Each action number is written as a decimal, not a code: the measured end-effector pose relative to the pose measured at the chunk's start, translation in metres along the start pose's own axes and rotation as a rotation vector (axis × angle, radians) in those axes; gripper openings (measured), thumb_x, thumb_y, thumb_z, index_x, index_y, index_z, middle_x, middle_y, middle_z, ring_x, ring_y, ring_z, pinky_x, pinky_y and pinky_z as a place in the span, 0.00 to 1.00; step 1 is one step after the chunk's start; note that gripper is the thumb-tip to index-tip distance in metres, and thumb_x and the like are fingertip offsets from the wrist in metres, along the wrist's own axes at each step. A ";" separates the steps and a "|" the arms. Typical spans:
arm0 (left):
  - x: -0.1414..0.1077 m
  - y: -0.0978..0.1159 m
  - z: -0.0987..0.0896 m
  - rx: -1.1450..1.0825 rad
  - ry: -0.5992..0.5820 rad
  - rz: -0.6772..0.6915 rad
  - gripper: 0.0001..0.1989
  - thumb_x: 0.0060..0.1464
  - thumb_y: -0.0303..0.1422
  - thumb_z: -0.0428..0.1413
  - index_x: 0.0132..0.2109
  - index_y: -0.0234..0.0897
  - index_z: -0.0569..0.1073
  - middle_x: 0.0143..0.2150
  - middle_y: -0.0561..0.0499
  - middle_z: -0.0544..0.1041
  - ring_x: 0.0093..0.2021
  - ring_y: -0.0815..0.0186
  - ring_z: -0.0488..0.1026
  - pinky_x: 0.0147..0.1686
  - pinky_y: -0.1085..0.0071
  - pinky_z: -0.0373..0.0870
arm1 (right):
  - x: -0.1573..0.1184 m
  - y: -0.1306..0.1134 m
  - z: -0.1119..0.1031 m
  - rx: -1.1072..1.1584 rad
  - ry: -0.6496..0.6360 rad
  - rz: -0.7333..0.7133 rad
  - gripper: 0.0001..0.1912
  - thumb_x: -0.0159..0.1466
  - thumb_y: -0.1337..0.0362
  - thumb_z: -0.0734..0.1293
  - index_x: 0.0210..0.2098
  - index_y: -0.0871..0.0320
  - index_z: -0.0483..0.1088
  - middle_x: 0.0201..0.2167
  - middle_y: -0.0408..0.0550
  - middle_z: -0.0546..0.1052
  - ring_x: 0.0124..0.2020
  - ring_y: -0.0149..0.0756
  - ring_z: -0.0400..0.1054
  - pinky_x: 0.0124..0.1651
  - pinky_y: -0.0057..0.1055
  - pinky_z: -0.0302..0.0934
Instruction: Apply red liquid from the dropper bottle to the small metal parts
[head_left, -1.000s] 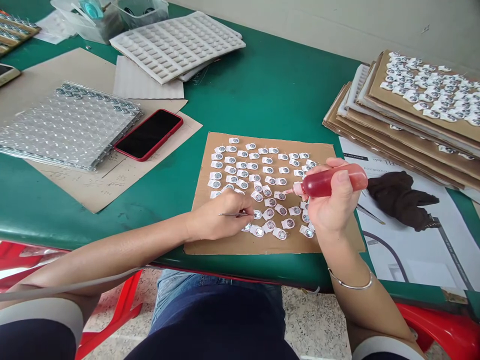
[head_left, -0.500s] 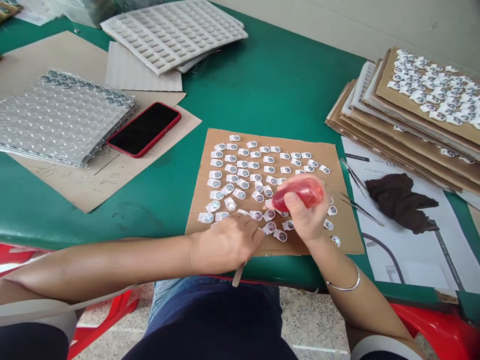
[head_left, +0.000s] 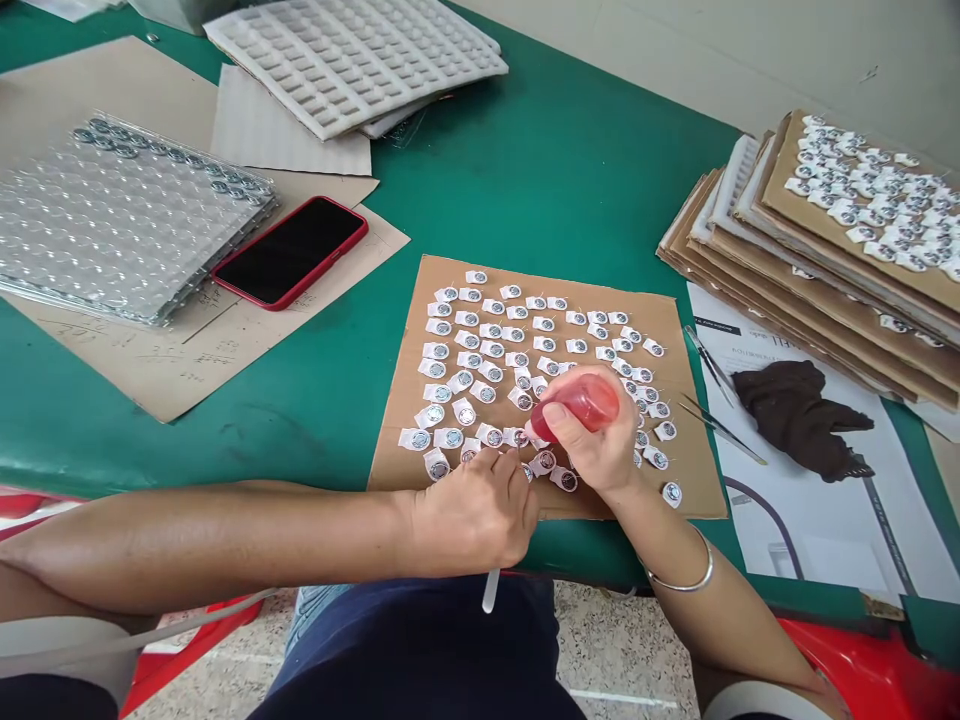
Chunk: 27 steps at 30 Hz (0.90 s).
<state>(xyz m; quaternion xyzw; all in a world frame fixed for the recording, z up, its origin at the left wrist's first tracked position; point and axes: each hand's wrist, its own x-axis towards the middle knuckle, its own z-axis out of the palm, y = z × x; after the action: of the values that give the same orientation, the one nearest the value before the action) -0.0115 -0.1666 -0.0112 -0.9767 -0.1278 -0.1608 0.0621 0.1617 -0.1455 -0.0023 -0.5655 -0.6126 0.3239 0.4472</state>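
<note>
My left hand (head_left: 476, 510) is closed round a pair of tweezers; only their flat, rounded back end (head_left: 491, 590) shows below my fist. My right hand (head_left: 600, 445) grips a translucent red squeeze bottle (head_left: 581, 405), tilted with its pale nozzle pointing down and left. The nozzle is close to my left fingers, over one of the small white tabs (head_left: 491, 436) with round metallic discs. Many such tabs lie in rough rows on a brown cardboard sheet (head_left: 397, 460). My hands hide some of them and the tweezers' tips.
At right, two metal tweezers (head_left: 724, 428) and a dark brown cloth (head_left: 799, 415) lie on a printed sheet (head_left: 765, 540). Behind is a stack of loaded cardboard sheets (head_left: 720, 215). Leftward are a phone (head_left: 292, 250), clear trays (head_left: 127, 230) and white moulded trays (head_left: 352, 60).
My right hand with the red bottle has moved left and slightly down, toward my left hand. My left hand has shifted slightly right and down, turning the tweezers' back end more upright.
</note>
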 end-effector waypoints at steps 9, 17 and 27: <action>0.001 -0.002 -0.003 -0.005 -0.002 -0.002 0.07 0.52 0.20 0.48 0.28 0.30 0.66 0.26 0.41 0.73 0.26 0.59 0.70 0.22 0.65 0.65 | 0.002 0.000 0.001 -0.023 -0.003 -0.041 0.09 0.55 0.59 0.68 0.33 0.55 0.67 0.28 0.42 0.72 0.28 0.33 0.70 0.35 0.35 0.67; 0.001 -0.002 -0.002 0.004 -0.020 0.010 0.06 0.53 0.20 0.49 0.29 0.30 0.67 0.26 0.42 0.74 0.26 0.60 0.70 0.22 0.66 0.65 | 0.005 -0.001 0.001 -0.057 0.048 -0.109 0.07 0.55 0.60 0.68 0.31 0.55 0.68 0.28 0.42 0.73 0.28 0.32 0.69 0.34 0.34 0.65; 0.000 -0.003 -0.001 0.019 -0.015 0.006 0.06 0.54 0.21 0.49 0.29 0.31 0.66 0.25 0.44 0.73 0.28 0.60 0.70 0.26 0.65 0.67 | 0.004 0.003 0.001 -0.032 0.013 -0.056 0.09 0.56 0.58 0.68 0.33 0.55 0.66 0.29 0.42 0.72 0.29 0.32 0.69 0.35 0.35 0.67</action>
<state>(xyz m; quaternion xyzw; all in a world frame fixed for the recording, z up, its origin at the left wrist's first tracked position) -0.0124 -0.1640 -0.0102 -0.9776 -0.1270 -0.1520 0.0708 0.1625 -0.1411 -0.0045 -0.5574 -0.6305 0.2974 0.4510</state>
